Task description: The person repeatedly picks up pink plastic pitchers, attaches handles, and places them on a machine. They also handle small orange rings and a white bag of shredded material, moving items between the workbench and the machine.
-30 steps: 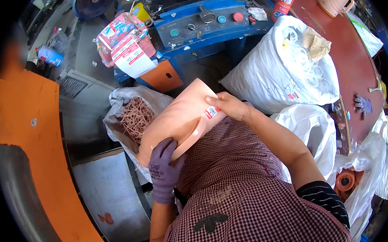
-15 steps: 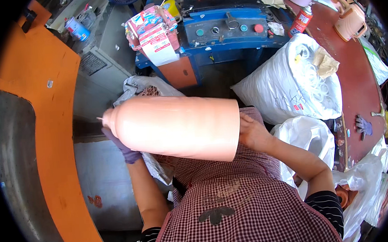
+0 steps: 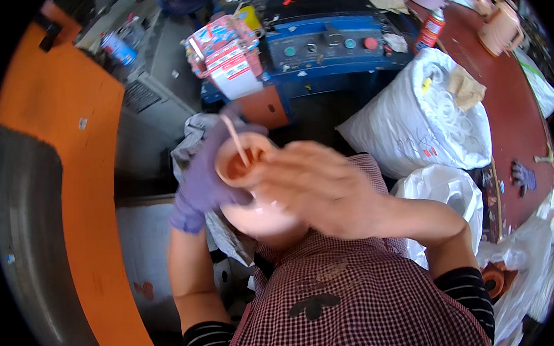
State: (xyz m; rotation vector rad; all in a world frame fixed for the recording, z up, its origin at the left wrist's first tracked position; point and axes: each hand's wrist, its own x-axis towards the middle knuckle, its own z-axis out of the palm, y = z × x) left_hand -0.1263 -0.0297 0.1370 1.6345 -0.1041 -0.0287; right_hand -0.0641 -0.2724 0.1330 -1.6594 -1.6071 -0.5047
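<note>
A pink plastic bottle-shaped shell (image 3: 262, 218) is tilted so its round open neck faces up toward me. A thin pink strip (image 3: 235, 139) stands up out of the neck opening. My left hand (image 3: 207, 168), in a purple glove, is closed around the left side of the neck. My bare right hand (image 3: 329, 188) lies against the right side of the neck, fingers stretched over the rim. Motion blurs those fingers, and I cannot see whether they pinch anything. The shell's lower end is hidden behind its own shoulder and my right hand.
Ahead stands a blue control panel (image 3: 329, 44) with buttons, a pink basket (image 3: 223, 45) at its left. An orange machine frame (image 3: 91, 186) rises on the left. To the right are a white sack (image 3: 389, 117) of clear rings and a red-brown table (image 3: 512, 137) bearing a spray can (image 3: 429, 30).
The shell has swung from lying sideways to neck up toward me. My right hand has moved from the shell's wide end to its neck; my left hand has shifted up and right.
</note>
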